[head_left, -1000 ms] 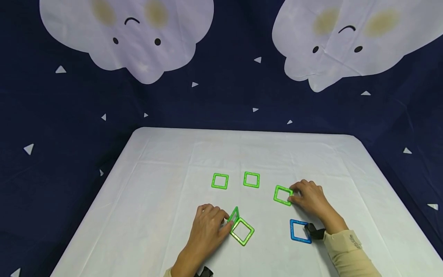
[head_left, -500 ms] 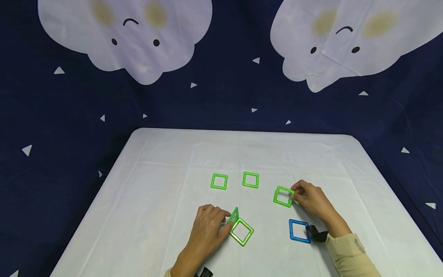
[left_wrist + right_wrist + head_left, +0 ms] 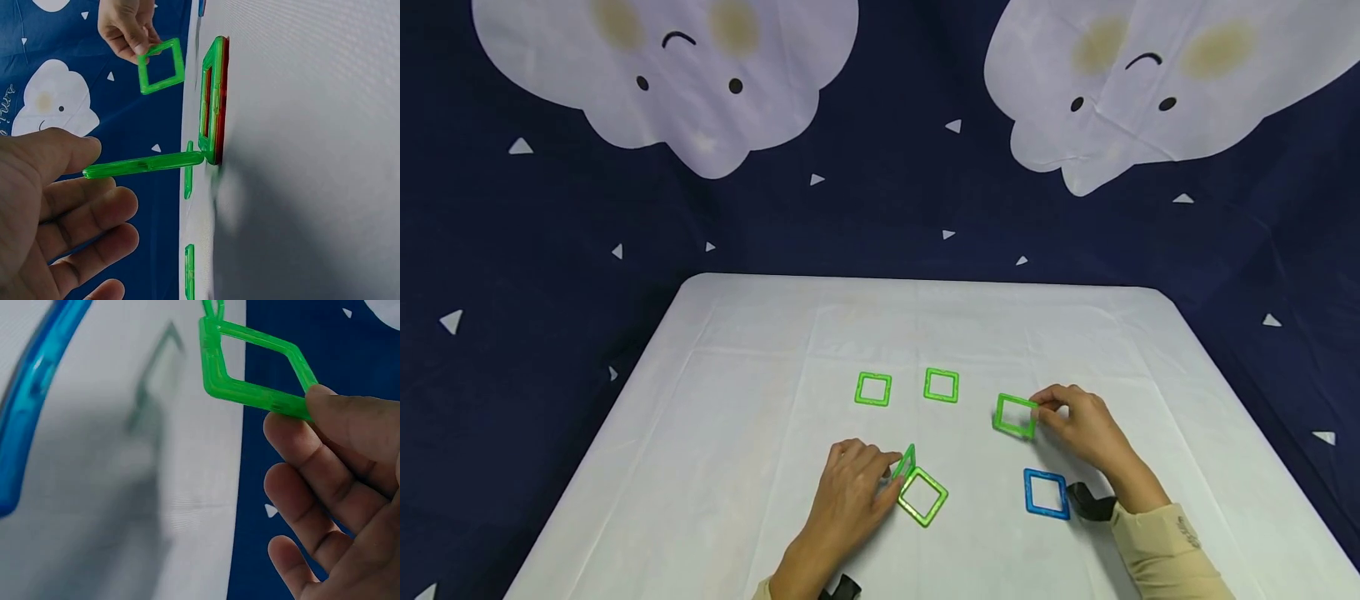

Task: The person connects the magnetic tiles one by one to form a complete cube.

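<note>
Head view: the left hand pinches an upright tile, likely steadying it; the right hand pinches a raised tile.

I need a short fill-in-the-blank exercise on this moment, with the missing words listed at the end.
1. The left hand pinches a raised green square; the other held square is in the ____ hand.
2. In the left wrist view, the flat square touching the raised one is green above and ____ below.
3. The square nearest the right sleeve is ____ in colour.
4. On the white table, ____ green squares lie unheld, apart from all other squares.

Missing words: right; red; blue; two.
</note>
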`<state>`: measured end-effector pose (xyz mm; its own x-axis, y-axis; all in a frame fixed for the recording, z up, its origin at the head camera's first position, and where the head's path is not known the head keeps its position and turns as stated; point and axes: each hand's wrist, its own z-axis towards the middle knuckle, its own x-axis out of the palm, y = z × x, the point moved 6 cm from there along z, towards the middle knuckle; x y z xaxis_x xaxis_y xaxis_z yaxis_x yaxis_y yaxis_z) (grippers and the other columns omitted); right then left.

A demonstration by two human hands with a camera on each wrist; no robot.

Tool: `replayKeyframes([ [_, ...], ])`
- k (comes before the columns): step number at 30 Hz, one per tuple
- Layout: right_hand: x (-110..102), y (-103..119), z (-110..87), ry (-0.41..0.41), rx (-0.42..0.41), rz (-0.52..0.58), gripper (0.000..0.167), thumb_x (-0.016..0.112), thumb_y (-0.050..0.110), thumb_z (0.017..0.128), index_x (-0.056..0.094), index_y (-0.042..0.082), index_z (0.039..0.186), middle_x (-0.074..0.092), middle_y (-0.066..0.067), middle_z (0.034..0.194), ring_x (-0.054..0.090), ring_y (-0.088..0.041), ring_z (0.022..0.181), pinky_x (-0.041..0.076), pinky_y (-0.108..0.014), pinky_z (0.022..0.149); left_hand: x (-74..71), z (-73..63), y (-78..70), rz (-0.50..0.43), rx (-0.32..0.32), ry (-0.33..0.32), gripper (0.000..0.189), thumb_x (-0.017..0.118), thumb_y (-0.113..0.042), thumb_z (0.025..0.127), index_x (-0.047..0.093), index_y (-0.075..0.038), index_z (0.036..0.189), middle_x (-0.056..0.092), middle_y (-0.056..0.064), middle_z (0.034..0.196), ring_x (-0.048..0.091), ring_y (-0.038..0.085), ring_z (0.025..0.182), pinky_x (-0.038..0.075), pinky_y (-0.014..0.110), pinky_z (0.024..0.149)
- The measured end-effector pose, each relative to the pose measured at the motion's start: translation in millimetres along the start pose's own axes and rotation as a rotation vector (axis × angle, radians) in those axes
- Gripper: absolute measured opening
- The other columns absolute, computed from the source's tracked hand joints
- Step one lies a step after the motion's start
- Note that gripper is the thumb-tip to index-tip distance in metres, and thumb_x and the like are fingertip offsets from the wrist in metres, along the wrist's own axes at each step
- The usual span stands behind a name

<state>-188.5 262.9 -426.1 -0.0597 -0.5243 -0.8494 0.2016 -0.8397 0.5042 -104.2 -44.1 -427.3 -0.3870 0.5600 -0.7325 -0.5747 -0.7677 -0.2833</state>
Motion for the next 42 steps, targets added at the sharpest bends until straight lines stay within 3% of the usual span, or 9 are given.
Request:
replayKeyframes([
  [9, -4, 15, -13.5, -0.103, 0.031, 0.063, 0.008, 0.069, 0.020, 0.085, 0.069, 0.017, 0.093, 0.066, 0.005, 0.080, 0.046, -0.005, 0.072, 0.033, -0.025, 0.064, -0.1, 0.8, -1.2, 0.007, 0.015, 0.001, 0.022, 0.080, -0.025, 0.071, 0.073, -0.018, 0.091, 0.066, -0.011, 0.071, 0.055, 0.006, 0.070, 0.045, 0.032, 0.084],
  [14, 1, 27, -24.4, -0.158, 0.035, 0.093, 0.009, 0.070, 0.022, 0.085, 0.069, 0.017, 0.092, 0.066, 0.005, 0.082, 0.049, -0.003, 0.075, 0.034, -0.024, 0.065, -0.4, 0.6, -1.7, 0.008, 0.025, -0.008, 0.023, 0.080, -0.024, 0.070, 0.073, -0.017, 0.091, 0.065, -0.011, 0.070, 0.055, 0.007, 0.069, 0.045, 0.032, 0.083],
  [22, 14, 44, -38.1, -0.202, 0.074, 0.156, 0.009, 0.071, 0.019, 0.083, 0.068, 0.015, 0.091, 0.069, 0.002, 0.081, 0.058, -0.020, 0.085, 0.037, -0.031, 0.073, -0.4, -0.8, -2.1, 0.015, 0.027, -0.016, 0.023, 0.080, -0.022, 0.069, 0.073, -0.017, 0.090, 0.063, -0.012, 0.067, 0.055, 0.007, 0.068, 0.046, 0.032, 0.082],
  [31, 34, 65, -56.4, -0.277, 0.071, 0.173, 0.014, 0.077, 0.011, 0.076, 0.067, 0.017, 0.084, 0.068, 0.005, 0.075, 0.055, -0.015, 0.077, 0.035, -0.031, 0.075, 0.5, -3.6, -2.4, 0.017, 0.027, -0.012, 0.022, 0.080, -0.024, 0.070, 0.073, -0.017, 0.090, 0.063, -0.012, 0.068, 0.056, 0.006, 0.068, 0.046, 0.032, 0.081],
  [42, 50, 78, -67.5, -0.275, 0.102, 0.179, 0.017, 0.079, 0.010, 0.072, 0.066, 0.018, 0.080, 0.067, 0.003, 0.077, 0.056, -0.020, 0.089, 0.038, -0.039, 0.083, 0.9, -3.3, -2.6, 0.014, 0.025, -0.011, 0.023, 0.079, -0.024, 0.071, 0.073, -0.017, 0.092, 0.063, -0.011, 0.068, 0.056, 0.009, 0.071, 0.045, 0.033, 0.082],
])
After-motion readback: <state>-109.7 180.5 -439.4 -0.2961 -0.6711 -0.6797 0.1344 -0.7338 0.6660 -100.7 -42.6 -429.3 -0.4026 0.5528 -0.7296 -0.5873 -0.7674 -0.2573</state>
